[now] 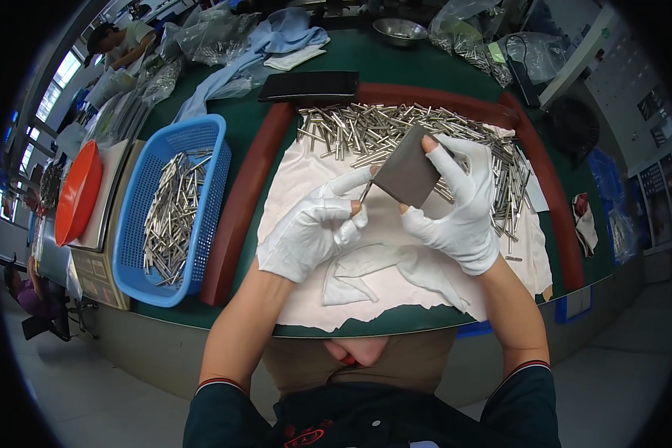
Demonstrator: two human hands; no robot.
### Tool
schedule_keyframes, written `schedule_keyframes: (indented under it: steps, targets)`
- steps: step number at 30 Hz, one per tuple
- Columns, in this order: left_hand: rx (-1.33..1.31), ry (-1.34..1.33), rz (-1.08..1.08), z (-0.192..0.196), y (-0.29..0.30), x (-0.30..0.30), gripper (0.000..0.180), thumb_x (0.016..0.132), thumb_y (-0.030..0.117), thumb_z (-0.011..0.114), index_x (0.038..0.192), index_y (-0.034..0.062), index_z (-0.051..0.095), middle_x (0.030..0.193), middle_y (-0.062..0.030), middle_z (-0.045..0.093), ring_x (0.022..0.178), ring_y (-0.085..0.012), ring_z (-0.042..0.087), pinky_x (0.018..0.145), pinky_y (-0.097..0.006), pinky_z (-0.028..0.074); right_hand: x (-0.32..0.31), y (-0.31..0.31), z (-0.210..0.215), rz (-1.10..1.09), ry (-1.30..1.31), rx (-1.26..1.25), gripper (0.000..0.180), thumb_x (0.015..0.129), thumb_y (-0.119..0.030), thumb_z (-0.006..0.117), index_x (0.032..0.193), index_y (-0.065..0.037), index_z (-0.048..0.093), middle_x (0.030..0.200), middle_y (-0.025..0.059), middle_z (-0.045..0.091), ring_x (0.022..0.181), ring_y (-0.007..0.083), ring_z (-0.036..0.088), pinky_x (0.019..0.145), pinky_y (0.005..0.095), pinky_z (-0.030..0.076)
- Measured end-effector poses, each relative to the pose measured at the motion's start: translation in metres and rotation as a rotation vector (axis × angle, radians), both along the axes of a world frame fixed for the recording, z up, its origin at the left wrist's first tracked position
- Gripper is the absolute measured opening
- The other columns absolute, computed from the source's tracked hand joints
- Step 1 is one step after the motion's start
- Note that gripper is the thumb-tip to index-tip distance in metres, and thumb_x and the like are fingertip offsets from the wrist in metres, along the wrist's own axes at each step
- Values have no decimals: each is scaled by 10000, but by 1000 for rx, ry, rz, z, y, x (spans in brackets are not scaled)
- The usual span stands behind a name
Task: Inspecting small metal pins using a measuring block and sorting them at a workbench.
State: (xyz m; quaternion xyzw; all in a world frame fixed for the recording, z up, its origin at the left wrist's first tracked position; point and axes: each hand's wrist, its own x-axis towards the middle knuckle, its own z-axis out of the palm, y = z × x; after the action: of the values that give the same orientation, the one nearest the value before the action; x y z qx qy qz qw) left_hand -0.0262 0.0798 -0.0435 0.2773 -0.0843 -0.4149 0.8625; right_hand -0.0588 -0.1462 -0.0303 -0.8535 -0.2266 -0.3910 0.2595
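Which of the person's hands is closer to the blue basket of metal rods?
Left. The left hand is just right of the blue basket, with the brown strip between them. The right hand, holding a grey square pad, is farther right, beyond the left hand.

The left hand (311, 228) hides most of the thin metal rod (366, 191); the grey pad (408, 177) covers rods behind it.
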Motion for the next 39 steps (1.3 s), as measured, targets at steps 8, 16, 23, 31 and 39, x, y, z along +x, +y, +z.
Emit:
schedule_keyframes:
  steps: [8, 16, 23, 31, 39]
  targets:
    - [193, -60, -8, 6, -6, -3, 581, 853, -1, 555, 1419, 16, 428, 831, -46, 581, 620, -65, 541, 514, -166, 418, 1, 6, 1, 7, 26, -54, 779, 533, -209, 780, 1269, -57, 576, 1141, 147, 504, 978, 316, 494, 836, 419, 431]
    - [268, -53, 17, 10, -12, -6, 496, 847, -6, 597, 1332, -27, 494, 841, -24, 594, 586, -56, 540, 505, -172, 438, 2, 8, 1, -15, -74, -98, 764, 518, -208, 790, 1240, -53, 596, 1133, 147, 519, 962, 319, 503, 824, 435, 435]
    - [217, -84, 50, 11, -5, -3, 438, 858, 24, 624, 1282, -24, 525, 827, -24, 592, 589, -51, 547, 495, -159, 423, 4, 10, 2, -4, -98, -95, 761, 523, -192, 789, 1245, -52, 591, 1130, 147, 520, 947, 319, 508, 810, 425, 442]
    - [336, -129, -24, 8, -12, -6, 443, 859, 49, 642, 1283, -26, 535, 807, -66, 627, 548, -74, 548, 483, -174, 416, 5, 12, 6, 29, -86, -97, 741, 566, -218, 822, 1248, -38, 593, 1140, 153, 528, 958, 312, 522, 803, 402, 452]
    - [118, -17, -1, 6, -3, -3, 640, 834, -27, 559, 1445, 7, 371, 765, -53, 577, 603, -93, 537, 502, -182, 397, 1, -9, 2, -15, 24, 209, 773, 617, -141, 817, 1329, -52, 530, 1182, 125, 501, 1062, 273, 525, 897, 380, 458]
